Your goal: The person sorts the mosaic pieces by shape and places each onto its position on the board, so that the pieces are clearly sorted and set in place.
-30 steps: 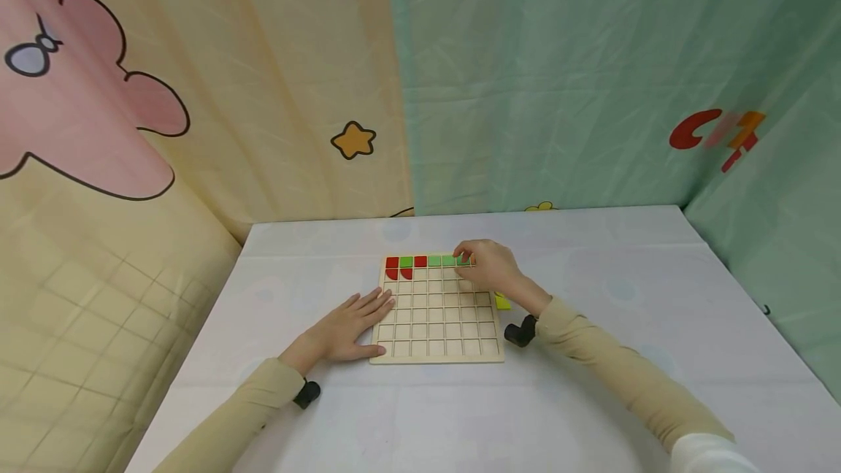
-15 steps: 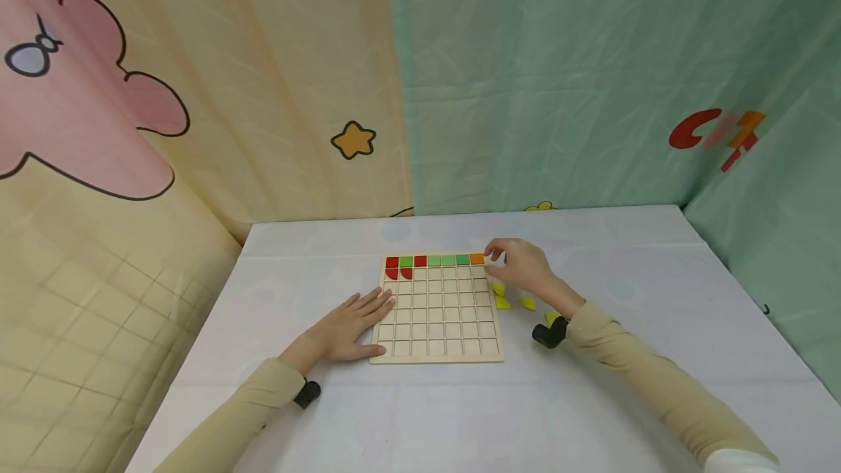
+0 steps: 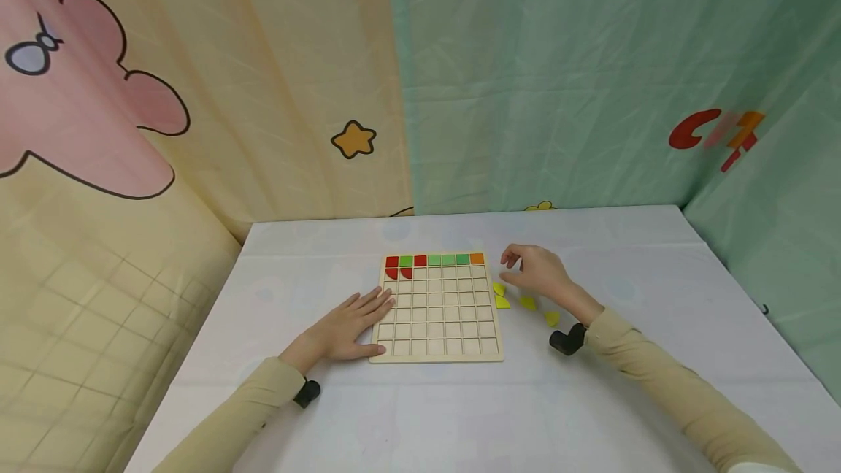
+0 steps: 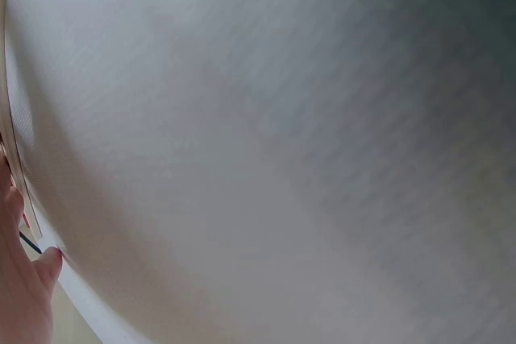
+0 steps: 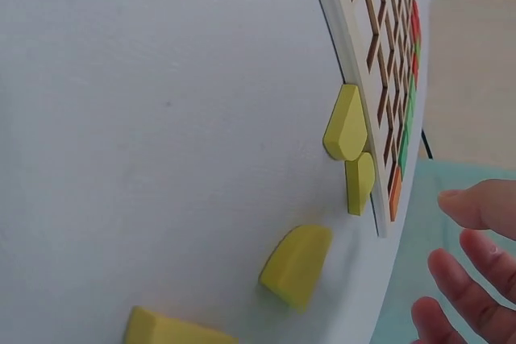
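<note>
The right grip (image 3: 537, 268) is parted, thumb apart from loosely bent fingers — yellow pieces (image 3: 528, 303) lie on the bench (image 3: 401, 422) from five to eight o'clock of it, the grid board (image 3: 436, 319) at eight. The left grip (image 3: 348, 328) is spread — fingertips resting on the grid board's nine o'clock edge.

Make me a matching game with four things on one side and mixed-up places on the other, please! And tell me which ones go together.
Things:
1. Orange square
2. Two red rounded pieces
3. Yellow pieces
4. Left hand

Places:
A. On the white table, to the right of the board
B. With fingers over the board's left edge
C. At the right end of the board's farthest row
D. At the left end of the second-farthest row

Right pairs: 1-C, 2-D, 3-A, 4-B
</note>
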Motion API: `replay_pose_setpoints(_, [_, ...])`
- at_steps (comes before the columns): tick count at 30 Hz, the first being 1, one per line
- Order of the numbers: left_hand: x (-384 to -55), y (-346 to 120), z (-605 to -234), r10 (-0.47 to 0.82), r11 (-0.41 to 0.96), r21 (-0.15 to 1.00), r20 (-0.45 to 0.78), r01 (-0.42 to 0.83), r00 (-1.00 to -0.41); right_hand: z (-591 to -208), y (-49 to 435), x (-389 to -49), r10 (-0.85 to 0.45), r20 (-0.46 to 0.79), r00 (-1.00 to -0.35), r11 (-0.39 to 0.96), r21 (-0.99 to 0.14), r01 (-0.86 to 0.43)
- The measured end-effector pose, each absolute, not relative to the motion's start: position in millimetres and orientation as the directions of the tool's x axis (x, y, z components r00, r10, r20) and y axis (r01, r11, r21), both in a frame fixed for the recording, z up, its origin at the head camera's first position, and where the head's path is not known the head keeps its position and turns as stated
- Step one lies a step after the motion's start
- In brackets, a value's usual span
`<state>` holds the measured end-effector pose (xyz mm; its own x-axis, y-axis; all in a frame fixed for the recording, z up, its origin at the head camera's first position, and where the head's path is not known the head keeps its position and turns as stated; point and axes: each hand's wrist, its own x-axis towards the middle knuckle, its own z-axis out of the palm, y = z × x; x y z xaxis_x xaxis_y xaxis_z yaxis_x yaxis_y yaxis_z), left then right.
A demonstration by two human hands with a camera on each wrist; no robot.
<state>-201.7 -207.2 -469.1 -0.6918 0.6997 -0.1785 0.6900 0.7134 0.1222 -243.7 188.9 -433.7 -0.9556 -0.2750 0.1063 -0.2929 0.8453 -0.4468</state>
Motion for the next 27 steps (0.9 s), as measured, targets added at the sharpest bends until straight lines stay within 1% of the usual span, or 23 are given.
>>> replay_pose_setpoints(12, [-201.5,-205.5,-468.4,0.701,0.712,0.126,-0.175,0.691,-0.691,-442.5,205.3,-238.4,-0.254,0.063,-0.965,0.855,-0.452,-0.255])
replay_pose_setpoints(18, [-200.8,-205.2,-466.7,0.714,0.7,0.139,-0.15,0.701,-0.684,-444.3,217.4,-232.9,-0.273,0.071,-0.959,0.845,-0.459,-0.275])
replay_pose_setpoints(27, [-200.0,-204.9,-464.6,0.702,0.712,0.133,-0.169,0.69,-0.692,-449.6,231.6,-226.4,-0.265,0.055,-0.963,0.847,-0.464,-0.259])
